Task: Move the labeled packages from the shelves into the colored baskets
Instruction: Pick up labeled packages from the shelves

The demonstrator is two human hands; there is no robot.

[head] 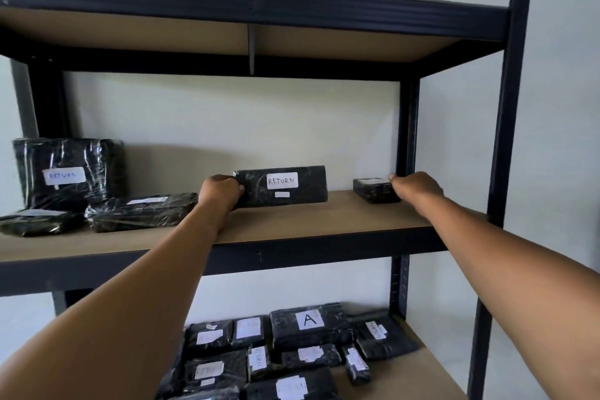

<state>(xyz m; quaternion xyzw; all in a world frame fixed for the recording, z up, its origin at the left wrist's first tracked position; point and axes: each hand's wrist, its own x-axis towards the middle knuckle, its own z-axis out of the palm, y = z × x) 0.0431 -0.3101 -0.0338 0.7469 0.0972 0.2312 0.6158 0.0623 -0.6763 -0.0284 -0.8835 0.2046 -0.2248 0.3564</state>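
A long black package labelled RETURN (285, 186) stands on its edge on the middle shelf (341, 221). My left hand (220, 193) is closed around its left end. Further right, a small flat black package (373, 191) lies on the same shelf, and my right hand (417, 188) grips its right side. Its white label faces up and I cannot read it. No baskets are in view.
At the shelf's left stand a tall RETURN package (68, 172) and two flat ones (139, 211). The lower shelf (409, 377) holds several black packages, one marked A (310, 321). A dark metal upright (503, 156) rises at the right; the top shelf (253, 10) hangs overhead.
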